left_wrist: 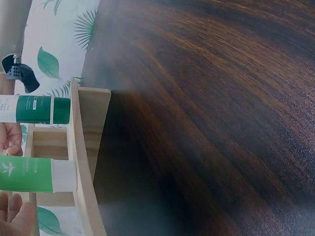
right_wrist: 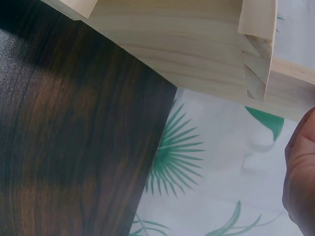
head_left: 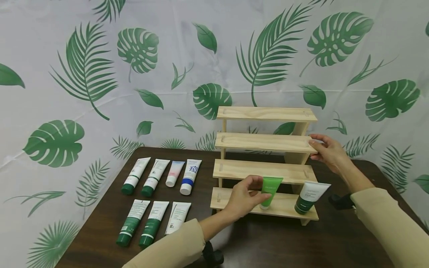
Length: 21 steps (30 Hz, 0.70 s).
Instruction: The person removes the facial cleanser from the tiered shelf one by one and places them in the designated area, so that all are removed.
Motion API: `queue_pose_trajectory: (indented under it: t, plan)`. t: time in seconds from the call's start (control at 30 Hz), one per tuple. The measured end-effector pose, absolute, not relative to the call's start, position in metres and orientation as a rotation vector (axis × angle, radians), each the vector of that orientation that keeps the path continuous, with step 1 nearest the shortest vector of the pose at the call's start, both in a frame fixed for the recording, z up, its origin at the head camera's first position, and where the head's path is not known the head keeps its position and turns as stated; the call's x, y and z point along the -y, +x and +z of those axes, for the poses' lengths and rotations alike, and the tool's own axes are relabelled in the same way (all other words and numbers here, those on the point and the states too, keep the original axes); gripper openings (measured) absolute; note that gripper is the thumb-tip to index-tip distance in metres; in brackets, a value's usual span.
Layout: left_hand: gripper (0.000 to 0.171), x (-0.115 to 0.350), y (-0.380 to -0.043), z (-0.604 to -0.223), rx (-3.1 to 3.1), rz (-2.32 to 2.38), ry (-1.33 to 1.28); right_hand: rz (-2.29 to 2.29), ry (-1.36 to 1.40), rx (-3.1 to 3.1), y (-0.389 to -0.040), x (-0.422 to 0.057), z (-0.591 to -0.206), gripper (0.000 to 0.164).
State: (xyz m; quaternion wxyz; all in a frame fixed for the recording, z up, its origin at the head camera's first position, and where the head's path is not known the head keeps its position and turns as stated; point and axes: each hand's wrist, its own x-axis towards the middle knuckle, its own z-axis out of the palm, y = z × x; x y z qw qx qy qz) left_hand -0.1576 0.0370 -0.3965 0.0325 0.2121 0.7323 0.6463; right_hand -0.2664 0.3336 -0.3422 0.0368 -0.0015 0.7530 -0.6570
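My left hand (head_left: pixel 242 197) pinches a bright green tube (head_left: pixel 270 188), thumb across its front. This tube stands cap-down on the lowest step of a wooden tiered rack (head_left: pixel 264 141); its white cap meets the board in the left wrist view. To its right on the same step, a white tube with a dark green lower part (head_left: pixel 310 195) stands cap-down, leaning slightly. My right hand (head_left: pixel 330 152) grips the right end of the rack's second board from the top, thumb on its upper face. In the right wrist view only part of that hand shows at the edge.
Left of the rack, several tubes lie in two rows on the dark wooden table (head_left: pixel 100 223). The back row includes a white tube with a blue band (head_left: pixel 191 176) and a pink one (head_left: pixel 174 173). My left sleeve (head_left: pixel 174 245) partly covers the front row. A leaf-patterned cloth (head_left: pixel 181 56) hangs behind.
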Motion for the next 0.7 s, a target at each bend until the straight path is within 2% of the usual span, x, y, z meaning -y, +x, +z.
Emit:
queue_pose_trajectory:
  t: [0.37,0.7]
  plan:
    - [0.035,-0.045,-0.159,-0.403,-2.315,2.005,0.701,-2.020,-0.005,-2.306,-0.269,-0.336,-0.345,0.037]
    - [0.032,-0.050,-0.159,-0.406,-2.252,2.083,0.725,-2.021,0.008,-2.307,-0.270,-0.337,-0.345,0.028]
